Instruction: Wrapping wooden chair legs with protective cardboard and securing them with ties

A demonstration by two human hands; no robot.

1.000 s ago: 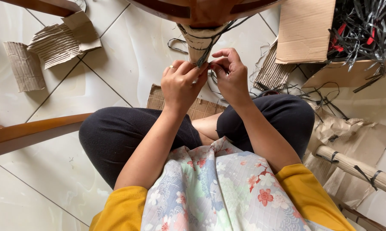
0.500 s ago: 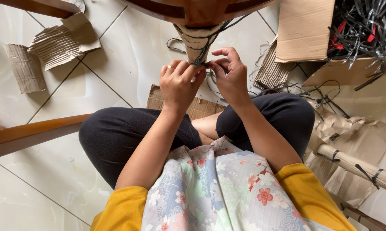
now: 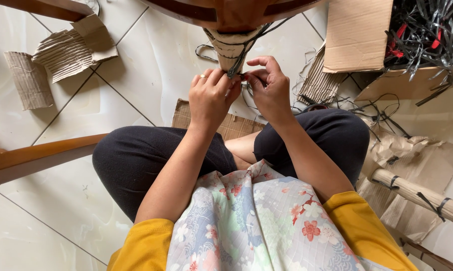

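I sit cross-legged on a tiled floor. A wooden chair leg wrapped in corrugated cardboard (image 3: 230, 47) hangs in front of me, bound with a thin dark plastic strap (image 3: 239, 62). My left hand (image 3: 210, 98) and my right hand (image 3: 267, 85) meet at the lower end of the wrapped leg. Both pinch the dark strap between thumb and fingers. A ring shows on my left hand. The strap's loose end trails down between my hands.
Torn corrugated cardboard pieces (image 3: 61, 52) lie at the far left. A cardboard box (image 3: 359, 35) full of dark straps (image 3: 427, 30) stands at the top right. A flat cardboard sheet (image 3: 186, 115) lies under my knees. Wooden rails (image 3: 40, 158) and a paper-wrapped leg (image 3: 417, 193) flank me.
Both hands stay at the wrapped leg, with small finger shifts on the strap. My view has tilted slightly.
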